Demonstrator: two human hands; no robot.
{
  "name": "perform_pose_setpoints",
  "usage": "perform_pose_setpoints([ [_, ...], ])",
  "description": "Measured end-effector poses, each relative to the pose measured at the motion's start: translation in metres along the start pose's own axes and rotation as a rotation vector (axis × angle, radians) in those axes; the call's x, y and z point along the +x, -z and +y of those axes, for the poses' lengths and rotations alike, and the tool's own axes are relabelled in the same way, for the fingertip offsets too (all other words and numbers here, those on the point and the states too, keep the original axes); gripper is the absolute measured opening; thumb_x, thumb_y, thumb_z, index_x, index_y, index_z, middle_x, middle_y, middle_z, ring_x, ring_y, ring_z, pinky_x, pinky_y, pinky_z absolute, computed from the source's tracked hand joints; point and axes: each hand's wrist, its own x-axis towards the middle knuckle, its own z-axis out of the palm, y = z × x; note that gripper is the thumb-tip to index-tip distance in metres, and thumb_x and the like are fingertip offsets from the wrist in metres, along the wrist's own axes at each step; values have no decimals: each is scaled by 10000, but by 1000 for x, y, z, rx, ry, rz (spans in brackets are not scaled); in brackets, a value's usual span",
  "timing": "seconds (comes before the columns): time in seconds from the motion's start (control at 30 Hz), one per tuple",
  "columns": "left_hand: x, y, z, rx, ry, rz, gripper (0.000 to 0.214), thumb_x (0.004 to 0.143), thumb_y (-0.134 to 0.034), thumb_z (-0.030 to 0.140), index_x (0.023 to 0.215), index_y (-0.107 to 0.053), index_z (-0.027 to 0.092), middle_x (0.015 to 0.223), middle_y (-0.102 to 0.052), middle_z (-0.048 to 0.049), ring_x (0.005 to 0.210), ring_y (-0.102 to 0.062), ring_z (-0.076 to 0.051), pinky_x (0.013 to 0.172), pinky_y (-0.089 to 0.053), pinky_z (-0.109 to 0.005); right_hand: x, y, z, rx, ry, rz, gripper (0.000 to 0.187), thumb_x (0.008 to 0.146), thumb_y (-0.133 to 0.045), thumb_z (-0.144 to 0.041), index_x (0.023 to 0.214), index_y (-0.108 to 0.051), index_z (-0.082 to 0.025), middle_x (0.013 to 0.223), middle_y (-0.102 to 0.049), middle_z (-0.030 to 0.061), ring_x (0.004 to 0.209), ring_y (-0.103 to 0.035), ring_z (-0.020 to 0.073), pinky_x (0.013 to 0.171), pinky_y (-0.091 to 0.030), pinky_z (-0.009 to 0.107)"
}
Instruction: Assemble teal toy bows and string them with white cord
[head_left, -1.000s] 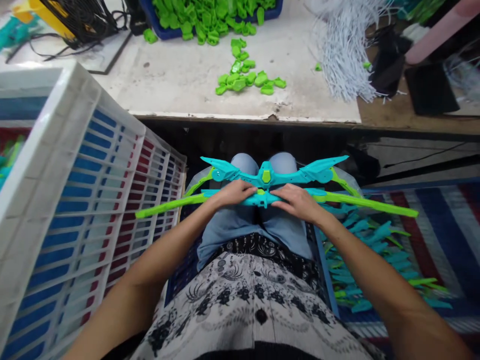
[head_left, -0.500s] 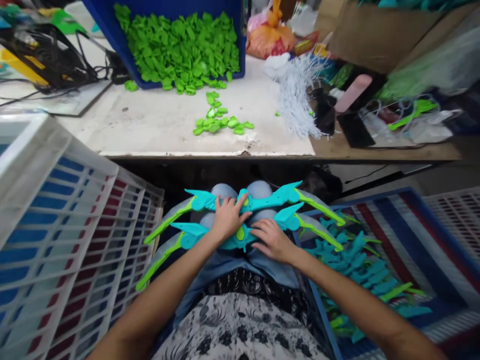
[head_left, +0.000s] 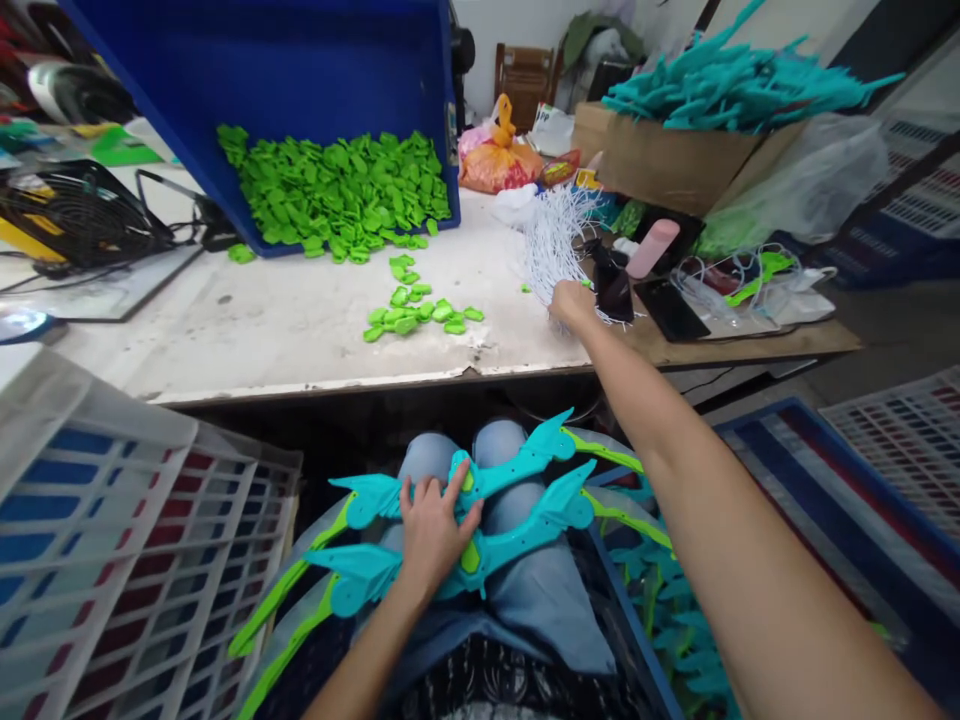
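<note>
Two turquoise toy bows with lime-green tips lie across my lap, the farther toy bow [head_left: 517, 470] beyond the nearer toy bow [head_left: 525, 540]. My left hand [head_left: 435, 525] rests on them near their middles, fingers spread, beside the green centre pieces. Reaching over the table, my right hand [head_left: 574, 303] is closed at the near end of a bundle of white strings [head_left: 555, 240]. Its fingertips are partly hidden, and how many strings are in them I cannot make out.
Several green plastic pieces [head_left: 409, 318] lie on the white tabletop [head_left: 285, 340] before a blue bin [head_left: 330, 60] of them. A phone [head_left: 670, 308] sits right of the strings. Turquoise parts fill a cardboard box [head_left: 667, 160]. A white plastic crate [head_left: 187, 500] stands at left.
My right hand has left the bows and reached forward to the white strings. My left hand stays on the bows. The view has tilted up, showing more of the table's far side.
</note>
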Motion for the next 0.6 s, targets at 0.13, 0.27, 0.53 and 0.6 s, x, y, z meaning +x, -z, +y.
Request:
perform_pose_setpoints([
  [0.13,-2,-2,-4,-32,5,18,527,864,-505,431,1362,-452,267,883,-596,-65,964,-530,-261,1031,-235,-519,16,12,1,24,-32,-49,368,655,-741,-191,990,-664,-60,950,-670,175,939,-629,266,791,-500,327],
  [0.27,0,-3,-6,-41,-18,10,531,866,-499,436,1362,-455,251,890,-609,-73,984,-523,-268,1025,-236,-517,14,26,21,270,-69,-198,178,623,-776,-165,727,-661,-78,614,-617,64,659,-610,187,613,-510,286],
  [0.53,0,0,-3,-34,-15,-10,518,868,-494,434,1352,-468,251,937,-630,-89,983,-526,-269,1019,-244,-514,-21,27,44,690,-99,-196,195,654,-774,-152,636,-585,-106,396,-457,-44,365,-426,72,389,-384,194],
  [0.6,1,-1,-2,-31,-14,-12,518,865,-497,438,1349,-472,256,930,-633,-86,976,-532,-270,1019,-248,-512,-17,21,38,615,-19,-136,152,701,-741,-184,723,-618,-96,439,-504,-29,402,-483,85,441,-435,202],
])
